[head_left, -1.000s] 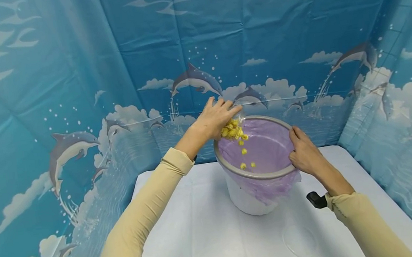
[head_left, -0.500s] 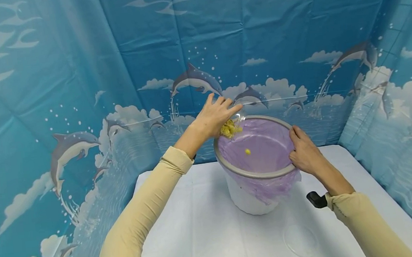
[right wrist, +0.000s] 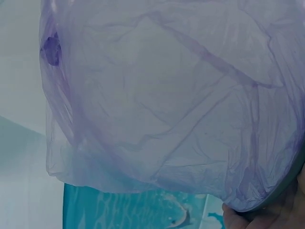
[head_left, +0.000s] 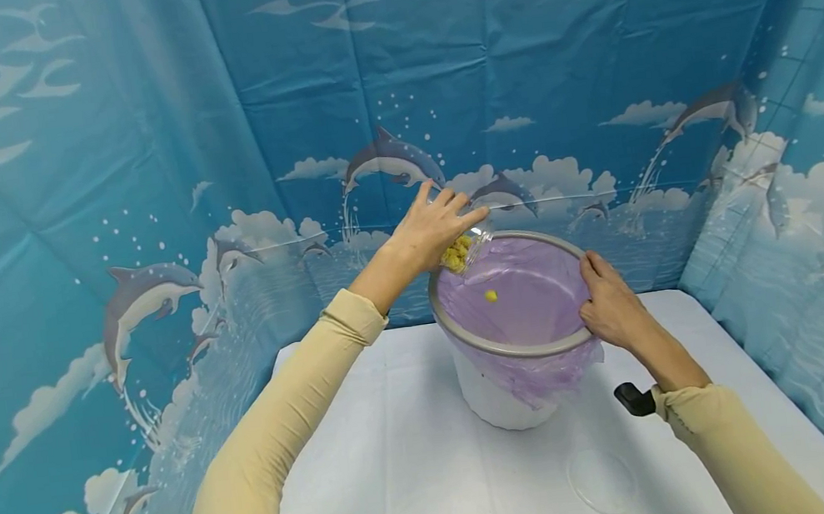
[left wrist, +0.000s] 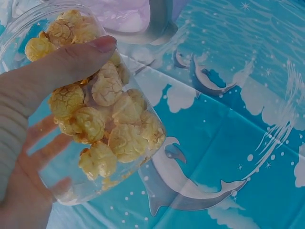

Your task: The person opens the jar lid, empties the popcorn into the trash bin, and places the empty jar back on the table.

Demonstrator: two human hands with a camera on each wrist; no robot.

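Observation:
In the head view my left hand (head_left: 426, 234) grips a clear plastic jar (head_left: 482, 235), tilted with its mouth over a white trash bin (head_left: 498, 394). Caramel-yellow popcorn (left wrist: 88, 124) fills much of the jar in the left wrist view, where my thumb lies across the near side and fingers show behind. One loose yellow popcorn piece (head_left: 491, 296) is in the air inside the bin's opening. A purple bag (head_left: 524, 287) lines the bin and folds out over its grey rim (head_left: 516, 352). My right hand (head_left: 614, 311) holds that rim at the right, over the bag.
A clear round lid (head_left: 601, 482) lies flat on the white-covered table (head_left: 388, 460), in front of the bin and to its right. A blue dolphin-print curtain (head_left: 279, 137) hangs behind the table and along both sides.
Several popcorn pieces were falling a second ago; now a single piece falls. The popcorn in the jar has dropped in amount. Both hands stay nearly in place.

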